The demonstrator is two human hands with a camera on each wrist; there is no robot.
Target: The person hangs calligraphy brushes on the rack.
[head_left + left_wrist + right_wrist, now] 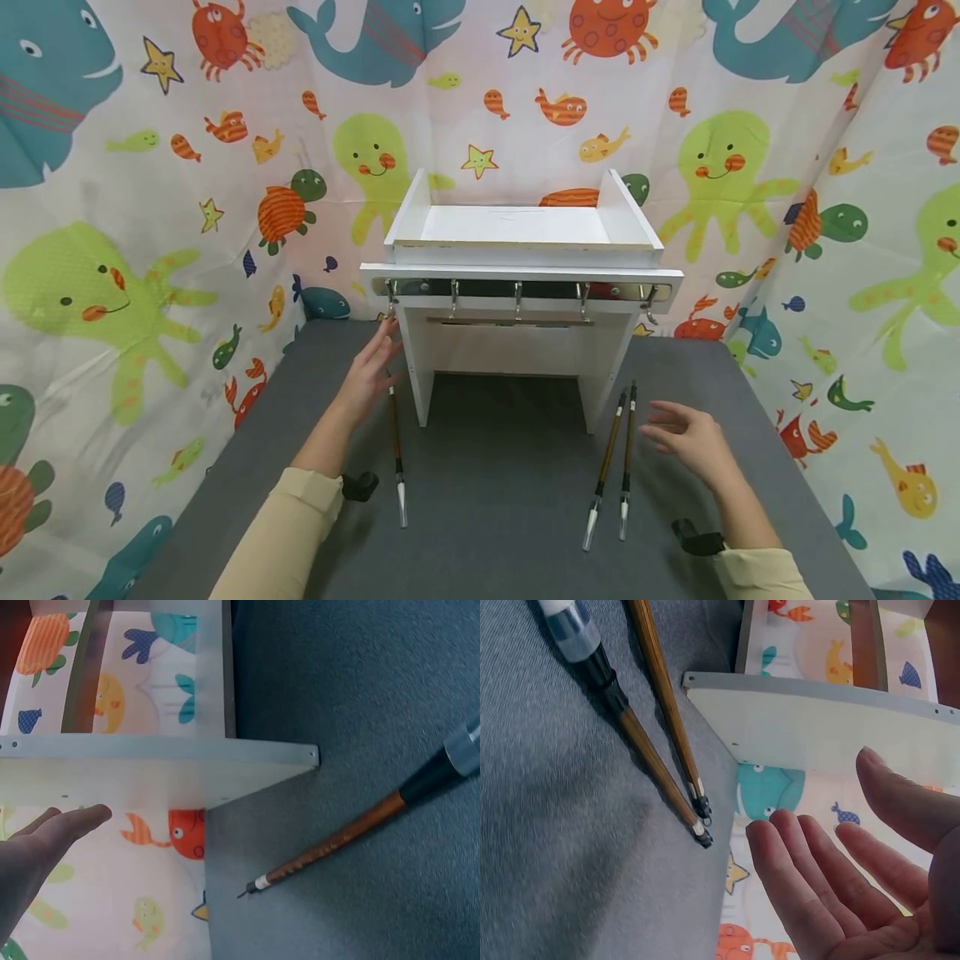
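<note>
A white wooden shelf (525, 258) stands on the grey table, with a metal strip of several hooks (517, 290) across its front. My left hand (367, 371) is raised at the shelf's left side, fingers extended and fingertips close under the leftmost hook (391, 292); it holds nothing. One writing brush (398, 450) with a clear cap lies just right of that hand. My right hand (690, 437) hovers right of the shelf, fingers loosely spread and nothing in them. Beside it lie two more capped writing brushes, one nearer the hand (627, 467) and one farther left (604, 467).
The grey table (495, 500) carries the shelf and brushes. A curtain (465, 125) printed with sea animals surrounds the table at the back and sides. The shelf's side panels (795, 727) reach down to the tabletop between the two hands.
</note>
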